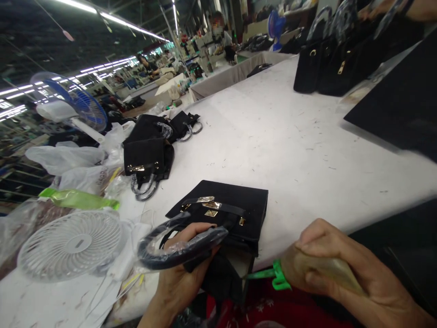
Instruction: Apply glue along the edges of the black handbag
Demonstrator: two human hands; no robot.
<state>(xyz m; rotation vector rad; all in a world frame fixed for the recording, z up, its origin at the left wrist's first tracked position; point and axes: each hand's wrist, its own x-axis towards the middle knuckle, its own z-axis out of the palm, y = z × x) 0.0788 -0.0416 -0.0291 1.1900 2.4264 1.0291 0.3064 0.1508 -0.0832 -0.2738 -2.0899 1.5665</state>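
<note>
Black handbag (228, 210) at table edge (307, 150), wrapped handle (180, 249) clasped in left hand (184, 269); right hand (341, 269) clenched around green-nozzled squeeze bottle (317, 269). Risk, probably: bag sliding off, drips smearing the fabric.

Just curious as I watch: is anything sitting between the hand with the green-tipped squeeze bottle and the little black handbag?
Nothing visible does. The right hand holds the squeeze bottle, its green nozzle aimed toward the black handbag. The left hand grips the bag's plastic-wrapped handle. Only open space near the white table edge lies between.
</note>
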